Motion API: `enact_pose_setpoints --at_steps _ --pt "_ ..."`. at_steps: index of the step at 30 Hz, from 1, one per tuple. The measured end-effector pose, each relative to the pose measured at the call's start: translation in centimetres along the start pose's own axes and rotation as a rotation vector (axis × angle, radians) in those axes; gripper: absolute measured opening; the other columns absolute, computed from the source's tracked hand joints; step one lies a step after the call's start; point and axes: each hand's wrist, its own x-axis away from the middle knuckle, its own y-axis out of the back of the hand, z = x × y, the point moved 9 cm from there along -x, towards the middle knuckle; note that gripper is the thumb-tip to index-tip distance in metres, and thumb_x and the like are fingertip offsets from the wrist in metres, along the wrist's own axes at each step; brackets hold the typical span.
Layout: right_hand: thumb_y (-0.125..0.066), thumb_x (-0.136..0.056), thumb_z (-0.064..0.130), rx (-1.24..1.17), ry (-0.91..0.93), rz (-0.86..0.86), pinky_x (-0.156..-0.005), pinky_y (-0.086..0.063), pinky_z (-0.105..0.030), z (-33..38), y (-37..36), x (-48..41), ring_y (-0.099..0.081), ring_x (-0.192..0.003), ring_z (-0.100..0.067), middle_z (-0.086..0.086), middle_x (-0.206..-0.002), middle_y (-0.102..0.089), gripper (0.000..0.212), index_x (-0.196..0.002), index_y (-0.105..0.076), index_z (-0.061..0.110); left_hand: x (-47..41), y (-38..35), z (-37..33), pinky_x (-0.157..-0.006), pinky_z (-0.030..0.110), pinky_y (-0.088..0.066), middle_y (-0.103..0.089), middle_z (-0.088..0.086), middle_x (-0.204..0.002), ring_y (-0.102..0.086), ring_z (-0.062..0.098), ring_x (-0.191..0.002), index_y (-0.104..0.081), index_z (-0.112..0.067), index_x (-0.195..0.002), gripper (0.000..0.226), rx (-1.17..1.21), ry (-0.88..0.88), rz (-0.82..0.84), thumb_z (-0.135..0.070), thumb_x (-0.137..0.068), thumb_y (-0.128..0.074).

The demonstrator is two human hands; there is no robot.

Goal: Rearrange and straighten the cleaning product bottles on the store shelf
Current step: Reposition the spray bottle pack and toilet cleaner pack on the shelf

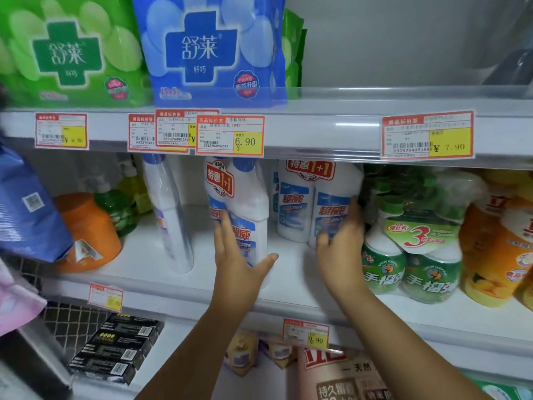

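Both your hands are on white twin-packs of cleaner on the middle shelf (pixel 288 272).

The left twin-pack (pixel 239 197) stands near the shelf's front edge. Your left hand (pixel 239 261) lies flat on its front, fingers straight toward 12 o'clock, thumb spread toward 3 o'clock. The right twin-pack (pixel 305 197) stands at its 3 o'clock, farther back. Your right hand (pixel 341 241) grips it, thumb on the label, fingers curled round its right side. A single white bottle (pixel 170 215) leans at the left pack's 9 o'clock, and the wrapped green bottles (pixel 409 255) sit just at your right hand's 3 o'clock.
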Motion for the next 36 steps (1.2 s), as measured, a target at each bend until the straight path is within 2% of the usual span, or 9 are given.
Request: enact_pose_setpoints --at_steps 3,7,10,14,19,26,29,32,36 --pt "-0.056 -0.070 0.003 -0.013 -0.003 -0.003 -0.106 -0.035 -0.051 -1.1 -0.8 -0.9 -0.044 -0.122 -0.037 -0.019 -0.132 -0.046 0.075 -0.140 -0.029 0.004 -0.3 -0.1 0.4 -0.102 0.019 -0.022 -0.008 -0.009 -0.156 -0.024 0.013 -0.139 0.003 -0.039 -0.145 0.110 0.017 0.008 0.000 -0.020 -0.073 -0.078" --pt "-0.067 -0.074 -0.002 0.070 -0.019 -0.060 -0.111 -0.028 -0.045 -1.8 -0.8 -1.4 -0.038 -0.128 -0.041 -0.027 -0.136 -0.041 0.082 -0.144 -0.025 -0.002 -0.7 0.5 1.4 -0.109 0.027 -0.024 -0.014 -0.004 -0.156 -0.024 0.014 -0.140 0.001 -0.040 -0.145 0.103 0.027 0.022 -0.018 -0.022 -0.076 -0.074" --pt "-0.067 -0.080 0.001 0.075 -0.033 -0.019 -0.112 -0.026 -0.043 -2.4 -1.3 -2.2 -0.032 -0.133 -0.040 -0.027 -0.142 -0.033 0.084 -0.148 -0.018 -0.001 -0.9 0.6 2.2 -0.110 0.029 -0.027 -0.021 -0.004 -0.153 -0.029 0.013 -0.138 -0.003 -0.039 -0.146 0.100 0.032 0.041 -0.020 -0.023 -0.077 -0.074" --pt "-0.068 -0.081 0.004 0.071 -0.050 0.056 -0.113 -0.025 -0.036 -3.0 -2.6 -3.0 -0.030 -0.136 -0.035 -0.022 -0.148 -0.028 0.089 -0.150 -0.011 0.005 -1.0 0.5 2.3 -0.108 0.027 -0.029 -0.028 -0.008 -0.150 -0.034 0.011 -0.134 -0.004 -0.040 -0.145 0.098 0.036 0.037 -0.014 -0.024 -0.077 -0.074" --pt "-0.072 -0.076 0.003 -0.045 -0.144 0.090 -0.110 -0.034 -0.042 -4.4 -4.1 -3.7 -0.041 -0.132 -0.026 -0.010 -0.147 -0.036 0.102 -0.151 -0.007 0.022 -1.0 0.5 2.5 -0.104 0.024 -0.027 -0.026 -0.008 -0.151 -0.034 0.011 -0.134 -0.004 -0.038 -0.145 0.098 0.035 0.039 -0.014 -0.024 -0.077 -0.073" --pt "-0.064 -0.082 -0.001 -0.171 -0.191 0.068 -0.109 -0.033 -0.031 -5.3 -4.5 -3.8 -0.040 -0.133 -0.021 -0.002 -0.150 -0.036 0.092 -0.149 -0.010 0.032 -1.2 0.3 2.7 -0.102 0.025 -0.030 -0.027 -0.007 -0.151 -0.036 0.014 -0.134 -0.006 -0.036 -0.145 0.097 0.044 0.048 -0.013 -0.024 -0.077 -0.073" --pt "-0.062 -0.084 0.002 -0.049 -0.182 0.051 -0.110 -0.032 -0.038 -5.7 -4.5 -3.5 -0.037 -0.134 -0.024 -0.005 -0.152 -0.032 0.092 -0.150 -0.005 0.034 -1.1 0.3 2.7 -0.100 0.024 -0.029 -0.028 -0.006 -0.151 -0.036 0.015 -0.134 -0.006 -0.035 -0.146 0.096 0.041 0.052 -0.012 -0.023 -0.077 -0.073" --pt "-0.069 -0.080 0.008 0.065 -0.196 0.062 -0.107 -0.036 -0.049 -6.1 -5.5 -4.0 -0.041 -0.132 -0.030 -0.008 -0.151 -0.032 0.107 -0.144 0.008 0.045 -1.2 0.3 2.9 -0.101 0.024 -0.030 -0.029 -0.005 -0.150 -0.037 0.015 -0.133 -0.007 -0.034 -0.146 0.097 0.037 0.056 -0.013 -0.024 -0.077 -0.073" --pt "-0.071 -0.077 0.010 0.067 -0.206 0.061 -0.104 -0.039 -0.051 -6.7 -5.9 -4.4 -0.044 -0.129 -0.031 -0.007 -0.149 -0.035 0.111 -0.140 0.011 0.050 -1.1 0.3 2.8 -0.100 0.023 -0.029 -0.029 -0.005 -0.150 -0.036 0.015 -0.133 -0.006 -0.034 -0.146 0.096 0.044 0.059 -0.002 -0.023 -0.077 -0.073"
